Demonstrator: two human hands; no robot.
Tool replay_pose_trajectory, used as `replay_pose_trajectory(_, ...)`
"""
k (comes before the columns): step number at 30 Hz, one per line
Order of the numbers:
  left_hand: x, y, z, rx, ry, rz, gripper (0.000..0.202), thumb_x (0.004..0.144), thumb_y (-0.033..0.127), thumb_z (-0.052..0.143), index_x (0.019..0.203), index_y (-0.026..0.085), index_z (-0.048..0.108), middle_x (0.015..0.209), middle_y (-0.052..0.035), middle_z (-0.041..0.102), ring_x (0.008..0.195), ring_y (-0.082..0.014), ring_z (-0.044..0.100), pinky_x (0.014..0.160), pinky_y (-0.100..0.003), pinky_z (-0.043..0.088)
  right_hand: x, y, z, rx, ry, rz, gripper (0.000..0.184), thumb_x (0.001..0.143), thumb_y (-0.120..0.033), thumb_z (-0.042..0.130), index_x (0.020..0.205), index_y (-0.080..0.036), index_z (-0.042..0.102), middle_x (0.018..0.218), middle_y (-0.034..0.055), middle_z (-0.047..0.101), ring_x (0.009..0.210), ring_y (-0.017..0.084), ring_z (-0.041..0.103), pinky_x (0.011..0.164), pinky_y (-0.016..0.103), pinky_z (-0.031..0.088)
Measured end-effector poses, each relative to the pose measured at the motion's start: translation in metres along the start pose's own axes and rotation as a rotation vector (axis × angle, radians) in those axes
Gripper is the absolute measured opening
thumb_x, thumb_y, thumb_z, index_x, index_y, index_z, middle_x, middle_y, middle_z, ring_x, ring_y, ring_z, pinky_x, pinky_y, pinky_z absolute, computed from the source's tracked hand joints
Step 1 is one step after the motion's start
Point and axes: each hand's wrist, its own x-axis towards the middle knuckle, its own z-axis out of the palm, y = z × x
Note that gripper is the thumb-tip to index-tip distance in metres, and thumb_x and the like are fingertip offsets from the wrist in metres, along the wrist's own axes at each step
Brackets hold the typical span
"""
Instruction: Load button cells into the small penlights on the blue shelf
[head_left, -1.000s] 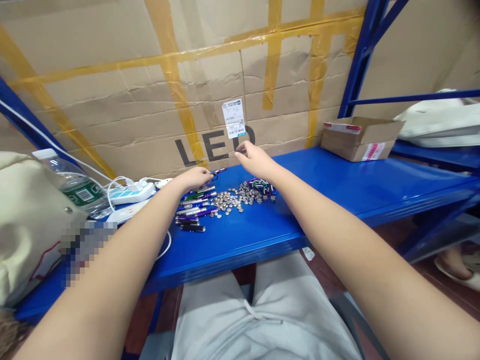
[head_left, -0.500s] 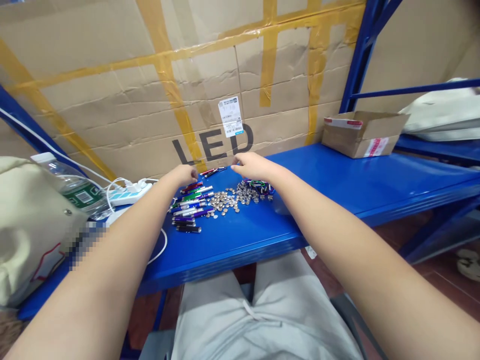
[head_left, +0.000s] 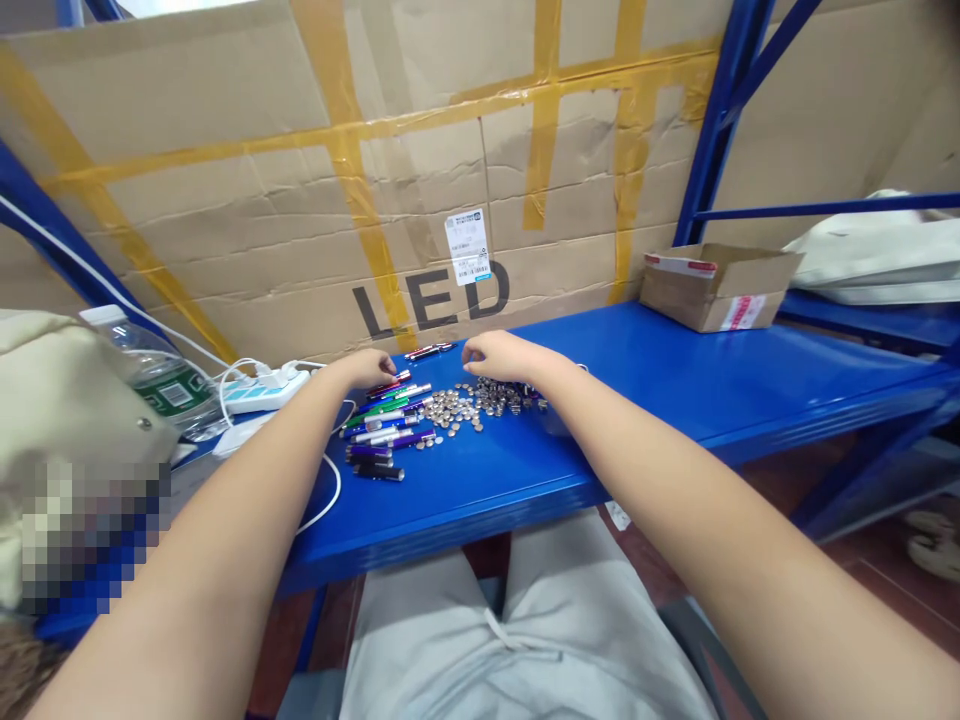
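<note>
My left hand (head_left: 367, 368) is at the far left of the work area, fingers closed and pointing down at a red pen-like tube (head_left: 388, 385). Below it lies a row of slim metal tubes (head_left: 386, 437) in green, white, purple and black with silver ends. My right hand (head_left: 496, 357) hovers just behind a heap of small metal parts (head_left: 506, 398), its fingers curled inward; anything between them is too small to see. Between both hands, small shiny discs (head_left: 450, 408) like button cells are scattered. Two or so dark red tubes (head_left: 430, 351) lie at the back against the carton.
A large taped carton (head_left: 420, 230) marked LED stands behind the blue shelf (head_left: 630, 400). To the left are a power strip (head_left: 266, 388), white cables, a water bottle (head_left: 169, 380) and a cream bag (head_left: 67, 420). An open cardboard box (head_left: 712, 288) sits at the right.
My left hand has come down onto the red tubes. The fingers of my right hand have curled in closer together, near the heap. The camera view has tilted slightly up.
</note>
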Motion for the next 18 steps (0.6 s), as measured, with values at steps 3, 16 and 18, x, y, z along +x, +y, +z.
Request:
replay_pose_trajectory(3, -0.002, 0.000, 0.001, 0.012, 0.005, 0.005, 0.036, 0.068, 0.034, 0.061, 0.101, 0.022, 0.070, 0.105, -0.0052, 0.072, 0.088, -0.0207, 0.066, 0.073, -0.024, 0.048, 0.002, -0.007, 0.007, -0.071, -0.061, -0.021, 0.025, 0.082, -0.027, 0.056, 0.101, -0.021, 0.070, 0.108, 0.0079, 0.069, 0.098, 0.024, 0.062, 0.078, 0.030, 0.046)
replay_pose_trajectory(16, -0.047, 0.028, 0.005, -0.173, 0.313, 0.217, 0.030, 0.075, 0.038, 0.059, 0.097, 0.019, 0.068, 0.093, -0.0062, 0.072, 0.084, -0.0228, 0.065, 0.075, -0.032, 0.048, 0.011, -0.017, 0.017, -0.066, 0.094, -0.044, 0.018, 0.080, -0.025, 0.059, 0.090, -0.017, 0.071, 0.101, 0.0110, 0.069, 0.094, 0.024, 0.062, 0.080, 0.034, 0.046)
replay_pose_trajectory(18, -0.058, 0.035, 0.015, -0.318, 0.313, 0.253, 0.029, 0.075, 0.039, 0.060, 0.094, 0.019, 0.067, 0.088, -0.0049, 0.073, 0.082, -0.0214, 0.066, 0.073, -0.031, 0.049, 0.012, -0.016, 0.016, 0.075, 0.274, -0.144, 0.016, 0.082, -0.025, 0.059, 0.090, -0.016, 0.070, 0.099, 0.0098, 0.068, 0.095, 0.021, 0.060, 0.084, 0.032, 0.045)
